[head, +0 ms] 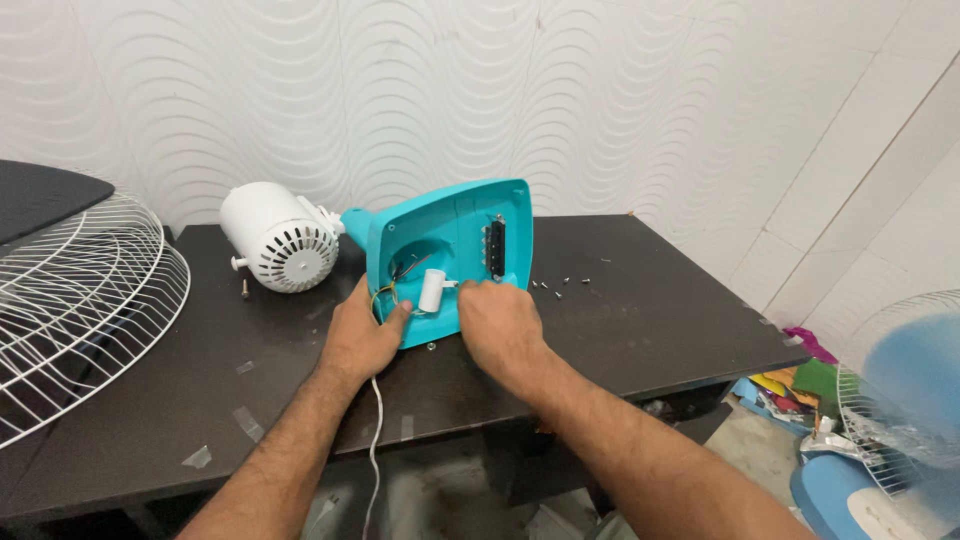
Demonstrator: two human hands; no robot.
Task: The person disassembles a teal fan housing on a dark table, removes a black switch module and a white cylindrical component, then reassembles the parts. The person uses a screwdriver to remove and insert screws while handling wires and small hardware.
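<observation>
Here, a turquoise fan base (455,225) tipped up on a dark table (620,320), hollow underside toward the camera, near the table's middle and close to the front edge. Left hand (362,335) cupped against the lower left edge of the base, thumb pressed onto the rim, fingers curled round the edge and gripping it. Right hand (497,322) against the lower middle of the base, fingers bent and bunched at a point just right of a small white cylinder (432,290) sitting inside the hollow; impossible to tell whether anything is pinched between those fingertips. Thin coloured wires (392,285) coiled in the round recess beside the cylinder. A black switch strip (495,248) set upright on the right part of the underside. A white motor housing (278,238) lying on its side just left of the base, joined to it by the turquoise neck (355,222). A white cord (374,440) hanging from below the left hand over the table's front edge. Several small screws (560,286) scattered on the table just right of the base. A white wire fan guard (80,300) at far left, overlapping the table's edge. Another fan with blue blades (905,400) at lower right, on the floor side.
</observation>
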